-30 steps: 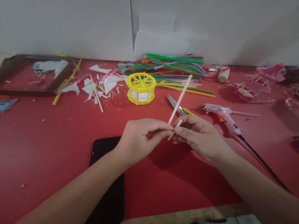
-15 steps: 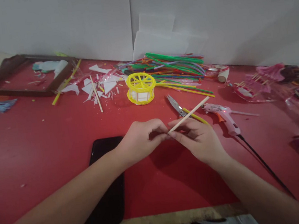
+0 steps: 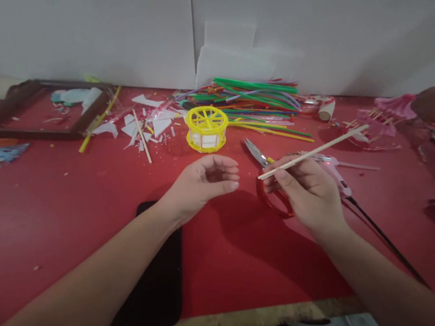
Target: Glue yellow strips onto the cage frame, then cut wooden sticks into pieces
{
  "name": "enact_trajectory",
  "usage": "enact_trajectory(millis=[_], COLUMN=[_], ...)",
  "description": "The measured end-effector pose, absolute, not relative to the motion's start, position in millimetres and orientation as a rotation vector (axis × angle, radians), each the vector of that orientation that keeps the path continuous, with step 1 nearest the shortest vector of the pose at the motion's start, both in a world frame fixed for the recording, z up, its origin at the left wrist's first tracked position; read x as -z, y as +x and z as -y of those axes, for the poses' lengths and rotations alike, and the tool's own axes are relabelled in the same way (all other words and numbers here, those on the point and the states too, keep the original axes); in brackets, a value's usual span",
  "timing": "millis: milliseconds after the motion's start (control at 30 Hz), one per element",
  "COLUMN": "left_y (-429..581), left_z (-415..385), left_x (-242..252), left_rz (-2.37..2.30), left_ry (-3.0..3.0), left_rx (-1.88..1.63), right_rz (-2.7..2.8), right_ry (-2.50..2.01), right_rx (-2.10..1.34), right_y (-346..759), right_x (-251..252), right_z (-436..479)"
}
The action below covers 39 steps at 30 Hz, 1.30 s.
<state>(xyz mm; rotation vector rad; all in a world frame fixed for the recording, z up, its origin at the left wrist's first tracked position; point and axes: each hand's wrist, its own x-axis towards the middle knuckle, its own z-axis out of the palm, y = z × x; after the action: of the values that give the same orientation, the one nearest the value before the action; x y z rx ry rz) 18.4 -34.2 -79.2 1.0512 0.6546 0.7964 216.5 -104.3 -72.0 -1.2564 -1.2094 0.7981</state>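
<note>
In my right hand point(image 3: 310, 191) a thin pale wooden stick point(image 3: 319, 149) is pinched between thumb and fingers, slanting up to the right. My left hand point(image 3: 206, 183) holds nothing, its fingers curved and apart from the thumb, a short way left of the stick's lower end. Red-handled scissors point(image 3: 256, 154) lie beneath my right hand, their handles partly covered by it. Behind my hands stands a small yellow drum-shaped frame point(image 3: 207, 128) with a spoked top, thin uprights and something white inside. A pink glue gun point(image 3: 336, 175) with a lit red light rests just right, partly hidden by my right hand.
Coloured pipe cleaners point(image 3: 252, 92) are heaped at the back by the wall. White paper scraps point(image 3: 149, 124) and another stick point(image 3: 142, 138) lie left of the yellow frame. A black phone point(image 3: 157, 287) sits under my left forearm. A dark frame point(image 3: 31, 130) lies far left.
My hands have parted; the left let go of the stick's lower end and opened. My right hand has moved right with the stick, which now lies at a flatter slant.
</note>
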Motion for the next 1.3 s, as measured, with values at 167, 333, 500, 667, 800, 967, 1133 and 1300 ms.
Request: enact_trajectory(millis=[167, 333, 500, 667, 800, 967, 1133, 1300], left_y=[19.3, 19.8, 20.5, 20.6, 20.8, 21.6, 22.2, 21.9], left_z=[35.1, 36.6, 38.3, 41.6, 44.8, 47.2, 48.3, 49.2], left_x=[75.8, 73.9, 72.5, 70.4, 68.5, 67.9, 67.5, 66.9], left_rz=[-0.646, -0.669, -0.673, -0.664, -0.630, -0.588, -0.601, -0.585], left_ry=[1.021, 1.104, 1.207, 1.288, 1.357, 1.440, 1.492, 1.560], left_rx=[-0.822, -0.826, -0.869, -0.889, -0.889, -0.893, -0.886, -0.863], right_rz=[1.262, 1.266, 1.263, 1.259, 1.266, 1.286, 1.303, 1.305], right_ry=[-1.282, -1.280, -1.266, -1.269, -1.274, -1.275, -1.297, -1.298], right_rx=[-0.822, -0.831, -0.834, -0.823, -0.818, -0.809, -0.789, -0.780], right_y=[214.7, 215.6, 215.8, 215.7, 215.9, 216.1, 216.0, 216.7], right_x=[71.5, 71.3, 71.2, 72.3, 72.3, 70.9, 70.3, 71.3], right_z=[105.8, 105.0, 105.6, 105.6, 105.5, 105.8, 105.7, 105.8])
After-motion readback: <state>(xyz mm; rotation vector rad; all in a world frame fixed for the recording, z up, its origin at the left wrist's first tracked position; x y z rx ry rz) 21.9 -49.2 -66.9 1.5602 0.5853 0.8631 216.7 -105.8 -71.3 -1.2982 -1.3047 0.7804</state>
